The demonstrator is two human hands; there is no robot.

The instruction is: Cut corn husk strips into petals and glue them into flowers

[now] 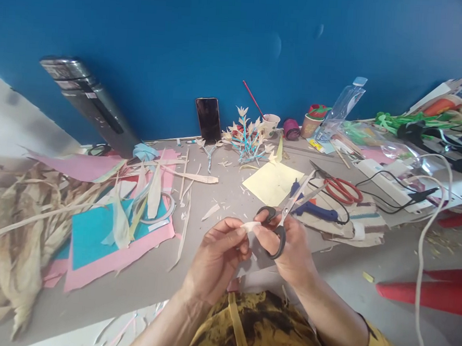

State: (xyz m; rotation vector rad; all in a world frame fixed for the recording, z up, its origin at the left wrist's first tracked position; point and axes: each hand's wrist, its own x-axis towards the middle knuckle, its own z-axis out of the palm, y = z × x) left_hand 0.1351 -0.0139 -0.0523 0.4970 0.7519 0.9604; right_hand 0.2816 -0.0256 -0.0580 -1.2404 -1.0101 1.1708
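My left hand (218, 250) is closed, pinching a small pale strip of husk (250, 226) between thumb and fingers. My right hand (289, 247) grips black-handled scissors (281, 218); the blades point up and to the right, away from the strip. Both hands meet just above the near edge of the grey table (214, 193). A long pale strip (239, 325) lies across my lap on the patterned yellow cloth.
Pink and blue paper sheets (105, 238) with husk leaves lie left, beside a heap of dried husks (12, 232). A yellow sheet (271, 183), red-handled scissors (341, 189), a blue glue gun (315, 208), cables and a power strip (387, 185) sit right. A phone (208, 120) and a husk flower model (249, 135) stand against the blue wall.
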